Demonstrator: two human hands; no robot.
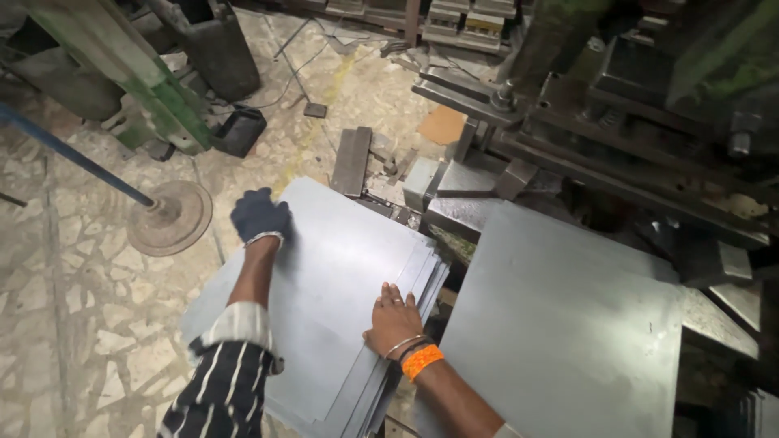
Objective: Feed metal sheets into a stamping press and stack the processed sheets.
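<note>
A stack of flat grey metal sheets (333,276) lies low in front of me. My left hand (260,216), in a dark glove, rests on the far left edge of the top sheet. My right hand (393,318), bare with a bangle and an orange wristband, presses flat on the stack's right side near its edge. Neither hand has lifted a sheet. Another large grey sheet (560,324) lies to the right, on the bed of a press machine (617,105).
A dark heavy press with bars and blocks fills the upper right. A blue rod with a round base plate (170,216) stands on the speckled floor at left. A green machine frame (154,89) and a black bin (215,45) stand further back.
</note>
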